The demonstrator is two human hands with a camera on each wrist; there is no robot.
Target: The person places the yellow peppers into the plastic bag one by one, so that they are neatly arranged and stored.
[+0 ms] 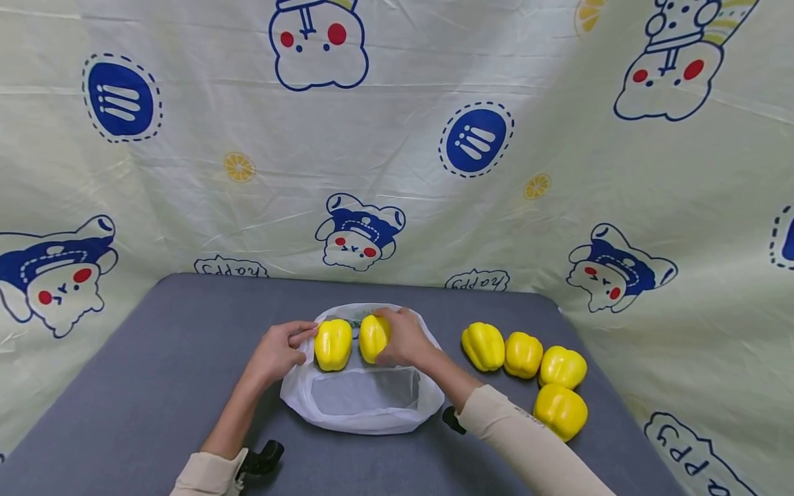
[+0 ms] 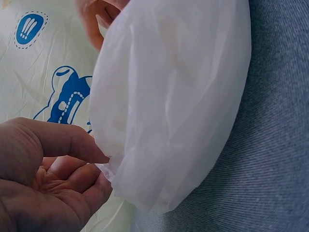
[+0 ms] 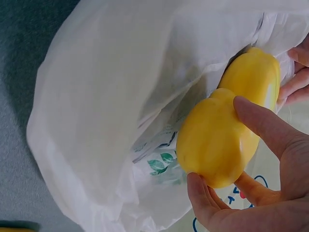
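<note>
A white plastic bag (image 1: 366, 421) stands with its mouth spread wide on the table. My right hand (image 1: 404, 339) grips a yellow bell pepper (image 1: 373, 339) between thumb and fingers at the bag's far right part. In the right wrist view, that pepper (image 3: 212, 140) hides part of another one behind it. This second bell pepper (image 1: 333, 344) lies at the bag's far left part. My left hand (image 1: 280, 353) is beside it, and in the left wrist view the thumb and fingers pinch the rim of the bag (image 2: 169, 106).
Several more yellow bell peppers (image 1: 522, 355) lie in a curved row on the grey table (image 1: 155, 386), right of the bag. A patterned sheet (image 1: 397, 151) hangs behind the table. Green leaf print (image 3: 161, 163) shows on the bag.
</note>
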